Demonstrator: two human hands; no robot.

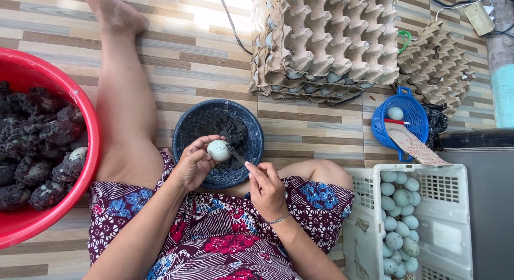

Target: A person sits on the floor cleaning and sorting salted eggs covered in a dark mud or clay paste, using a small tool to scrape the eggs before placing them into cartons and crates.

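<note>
One pale egg (218, 150) is gripped in the left hand (194, 165) while the right hand (266, 188) fingers pinch a small knife (233, 153), scraping; many coated eggs (40, 146) wait, cleaned eggs (399, 216) fill the crate (452, 205).

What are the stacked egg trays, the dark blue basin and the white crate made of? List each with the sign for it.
Egg trays: moulded paper pulp by the look, matte grey-brown with frayed edges.
Dark blue basin: probably plastic, with a smooth, dull ribbed wall smeared by black paste.
White crate: plastic, going by its moulded slotted walls, scuffed and stained.
</note>
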